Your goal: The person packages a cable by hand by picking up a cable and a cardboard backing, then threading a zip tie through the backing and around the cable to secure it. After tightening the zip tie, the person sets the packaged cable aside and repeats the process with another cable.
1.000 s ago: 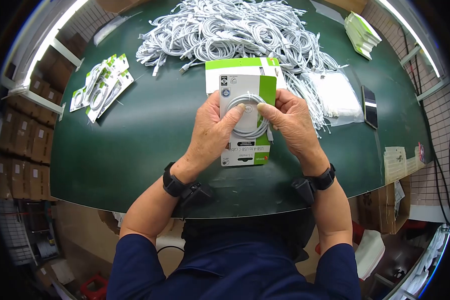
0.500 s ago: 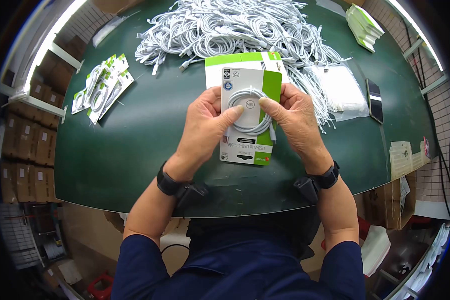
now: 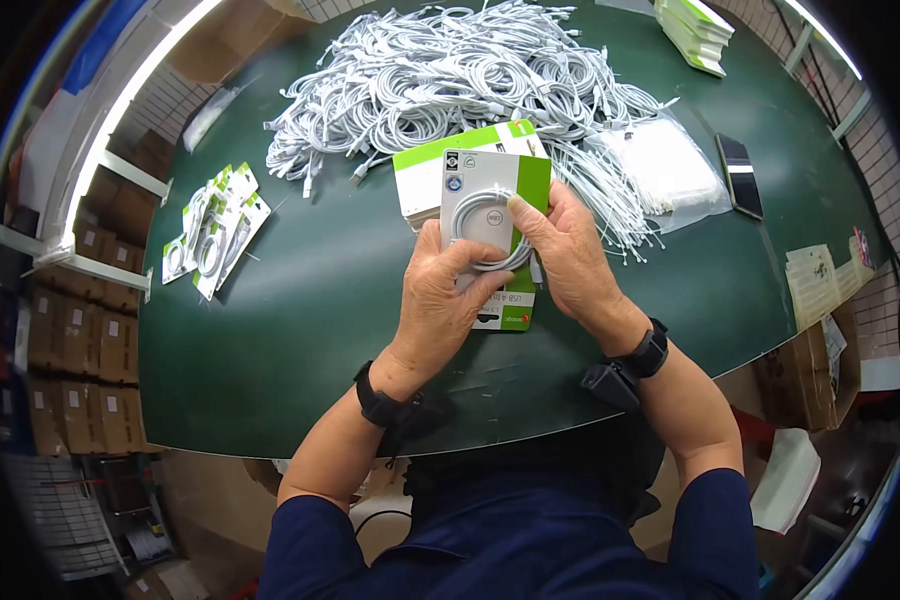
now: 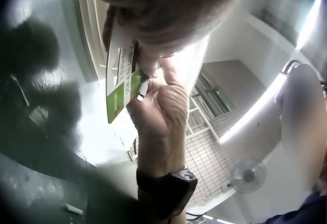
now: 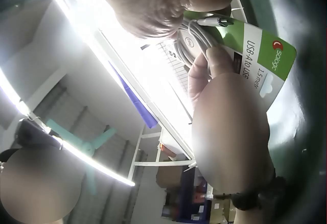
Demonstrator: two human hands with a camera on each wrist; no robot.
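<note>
Both hands hold a white and green cable card [image 3: 535, 183] printed "USB-A to USB-C" over the dark green table. On its face lies a coiled white cable [image 3: 459, 214]. My left hand [image 3: 442, 298] pinches the lower part of the coil between thumb and forefinger. My right hand [image 3: 582, 262] grips the card's right edge, its thumb [image 3: 522, 212] pressing on the upper right of the coil and its other fingers behind the card. In the right wrist view, the cable's metal plug [image 5: 214, 21] lies against the green strip. Behind the held card is a stack of similar cards [image 3: 417, 190].
A large heap of coiled white cables [image 3: 410, 100] covers the back of the table. Cards with cables [image 3: 215, 235] lie at left. At right are white ties on a clear bag [image 3: 660, 165], a phone [image 3: 739, 178] and another card stack [image 3: 695, 35].
My left hand has moved down from the card's left edge, its thumb going from the coil's middle to the bottom of the coil. The right hand keeps its hold. The head view has turned slightly.
</note>
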